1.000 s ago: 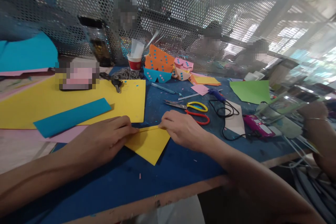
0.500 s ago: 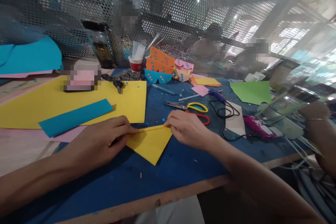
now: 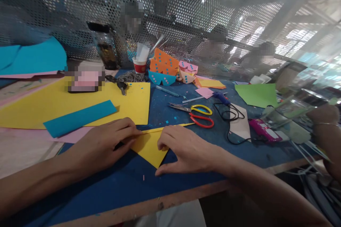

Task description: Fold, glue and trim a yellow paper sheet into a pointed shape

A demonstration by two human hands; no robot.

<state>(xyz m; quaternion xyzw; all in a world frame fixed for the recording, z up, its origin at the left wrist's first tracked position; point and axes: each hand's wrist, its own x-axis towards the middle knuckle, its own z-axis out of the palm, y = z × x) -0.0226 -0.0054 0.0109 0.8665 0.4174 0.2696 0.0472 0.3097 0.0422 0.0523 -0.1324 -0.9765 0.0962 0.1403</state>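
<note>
Spreading across the near part of the view, a blue worktable (image 3: 112, 184) is seen, and on its far left a large yellow sheet (image 3: 37, 108) is laid with a teal paper strip (image 3: 80, 118) on top. Just near of that sheet, at the middle of the table, a folded yellow paper triangle (image 3: 147, 147) is held flat. Its long folded edge is run left to right, slightly farther at the right, where a thin tip is left showing beyond the right hand. Its point is aimed at the near table edge. The left corner is covered by the left hand (image 3: 102, 147), whose fingers are drawn together with their tips on the fold; whether the paper is pinched or only pressed cannot be told. The right part is covered by the right hand (image 3: 186, 150), laid open and palm down, thumb spread towards the near point. Scissors (image 3: 198, 113) are lying just far of the right hand, apart from it.
</note>
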